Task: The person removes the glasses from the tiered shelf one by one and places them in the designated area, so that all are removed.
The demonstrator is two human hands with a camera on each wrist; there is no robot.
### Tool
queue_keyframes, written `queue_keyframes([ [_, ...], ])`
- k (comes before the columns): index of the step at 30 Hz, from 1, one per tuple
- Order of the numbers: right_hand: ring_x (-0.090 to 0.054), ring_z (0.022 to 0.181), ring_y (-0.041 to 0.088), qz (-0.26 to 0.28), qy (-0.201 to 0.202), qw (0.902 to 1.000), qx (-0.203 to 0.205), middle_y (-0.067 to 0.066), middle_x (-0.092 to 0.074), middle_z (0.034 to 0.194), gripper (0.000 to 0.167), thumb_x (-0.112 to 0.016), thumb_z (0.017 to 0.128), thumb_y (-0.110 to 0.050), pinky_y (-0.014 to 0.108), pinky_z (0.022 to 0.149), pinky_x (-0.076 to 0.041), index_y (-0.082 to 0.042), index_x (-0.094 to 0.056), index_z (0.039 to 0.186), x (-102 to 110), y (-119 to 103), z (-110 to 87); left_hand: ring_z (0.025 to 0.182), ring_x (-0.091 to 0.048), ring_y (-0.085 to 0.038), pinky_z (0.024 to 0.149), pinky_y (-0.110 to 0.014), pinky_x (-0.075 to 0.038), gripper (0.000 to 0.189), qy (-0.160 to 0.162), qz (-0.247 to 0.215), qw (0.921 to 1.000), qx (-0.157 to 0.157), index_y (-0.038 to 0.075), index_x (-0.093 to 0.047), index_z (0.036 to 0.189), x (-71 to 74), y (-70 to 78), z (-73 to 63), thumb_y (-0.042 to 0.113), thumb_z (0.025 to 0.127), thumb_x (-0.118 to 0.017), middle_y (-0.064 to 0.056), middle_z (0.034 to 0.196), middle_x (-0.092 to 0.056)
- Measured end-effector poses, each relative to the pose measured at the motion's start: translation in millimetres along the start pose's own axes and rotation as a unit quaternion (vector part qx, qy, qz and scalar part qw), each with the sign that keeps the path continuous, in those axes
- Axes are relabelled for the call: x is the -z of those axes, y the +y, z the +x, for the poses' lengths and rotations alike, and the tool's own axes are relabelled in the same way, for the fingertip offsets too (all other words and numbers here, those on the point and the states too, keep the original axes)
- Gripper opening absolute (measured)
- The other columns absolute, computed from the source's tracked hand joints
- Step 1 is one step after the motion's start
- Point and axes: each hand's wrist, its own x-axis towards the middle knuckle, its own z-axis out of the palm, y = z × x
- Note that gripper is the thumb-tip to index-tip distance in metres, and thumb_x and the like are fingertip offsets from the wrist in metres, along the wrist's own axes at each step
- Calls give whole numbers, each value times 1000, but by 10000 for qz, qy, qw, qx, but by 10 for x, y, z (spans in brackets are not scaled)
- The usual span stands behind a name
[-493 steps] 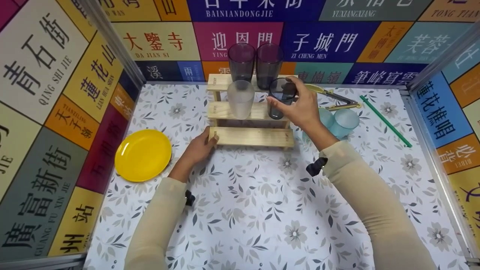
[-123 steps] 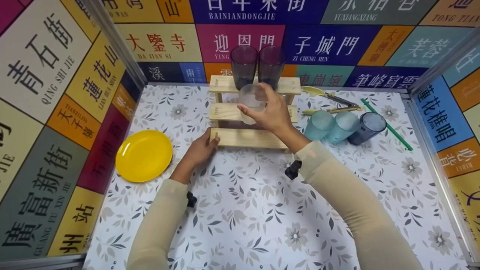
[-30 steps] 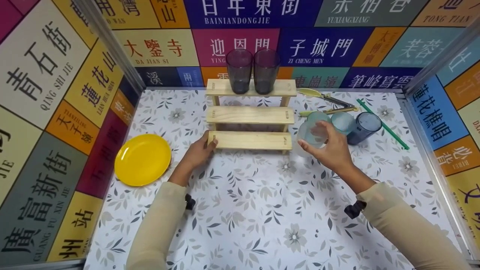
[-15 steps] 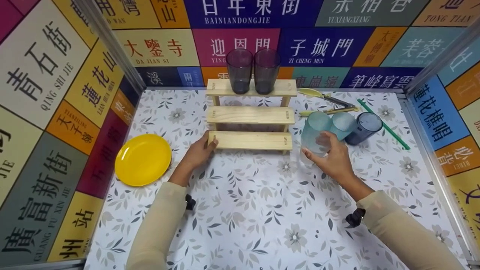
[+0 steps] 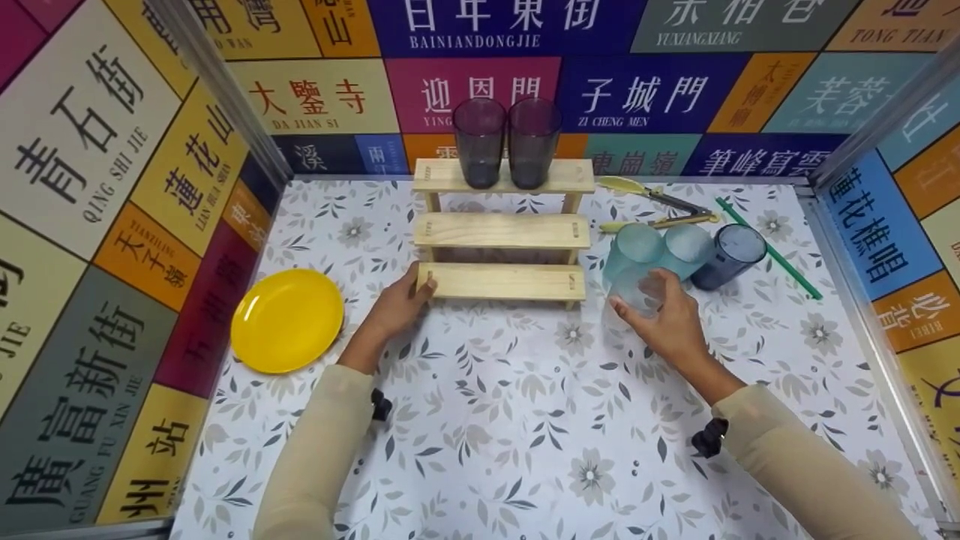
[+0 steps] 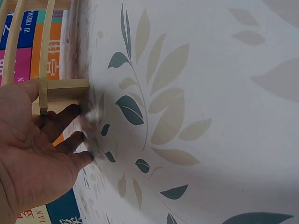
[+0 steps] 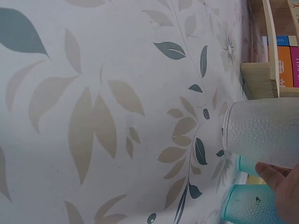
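My left hand [image 5: 399, 304] grips the left end of the lowest tier of a three-tier wooden rack [image 5: 501, 281]; in the left wrist view the thumb lies over the board [image 6: 70, 87] and the fingers are under it. With my right hand [image 5: 671, 322] I hold a clear frosted cup [image 5: 631, 294] between thumb and fingers, just in front of two teal cups [image 5: 637, 244]. The right wrist view shows the dimpled side of the frosted cup [image 7: 261, 130], its base close to the tablecloth. A dark blue cup [image 5: 727, 255] stands right of the teal ones.
Two purple cups [image 5: 480, 142] stand on the rack's top tier. Behind the teal cups lie tongs [image 5: 671, 202] with yellowish ends, and a green straw [image 5: 772, 251] lies at the right. A yellow plate [image 5: 287, 321] sits left of the rack. Printed panels wall the table.
The dark blue cup went from the middle tier to beside the teal cups. My right hand then carried the frosted cup from that tier to the right and lowered it. The left hand stayed put.
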Motion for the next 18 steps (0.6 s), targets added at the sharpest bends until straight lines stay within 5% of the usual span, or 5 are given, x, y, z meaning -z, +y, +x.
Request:
queue_keyframes([
  [18, -68, 133, 46, -254, 119, 9995, -109, 28, -72, 141, 93, -90, 91, -55, 64, 107, -53, 1, -49, 153, -3, -44, 19, 164, -38, -44, 135, -58, -31, 85, 47, -71, 10000, -50, 11, -14, 179, -21, -3, 16, 59, 117, -45, -23, 179, -33],
])
